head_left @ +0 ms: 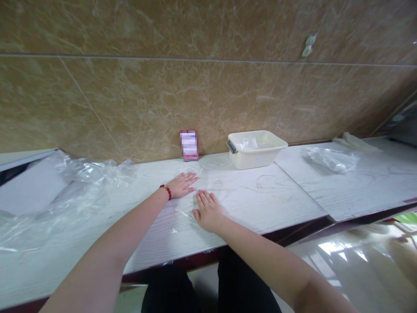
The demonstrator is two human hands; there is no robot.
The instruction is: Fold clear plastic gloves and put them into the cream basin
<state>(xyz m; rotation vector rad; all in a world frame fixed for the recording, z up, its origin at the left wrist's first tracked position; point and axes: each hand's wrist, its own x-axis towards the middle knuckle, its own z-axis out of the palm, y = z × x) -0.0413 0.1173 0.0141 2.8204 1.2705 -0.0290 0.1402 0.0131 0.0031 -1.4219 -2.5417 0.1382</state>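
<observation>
A thin clear plastic bag (183, 213) lies flat on the white wood-grain table, hard to make out except for its shiny creases. My left hand (183, 184), below a red bead bracelet (167, 191), rests palm down on its upper part with the fingers stretched out. Just to the right and nearer to me, my right hand (208, 211) also lies flat on the bag, fingers extended and thumb a little apart. Neither hand grips anything. The part of the bag under the palms is hidden.
Behind the hands, a phone-like object (189, 145) with a blurred face leans on the wall. A cream plastic basin (254, 158) holding clear bags stands right of it. More clear plastic (94, 171) spreads at left; another bundle (332, 160) lies at right.
</observation>
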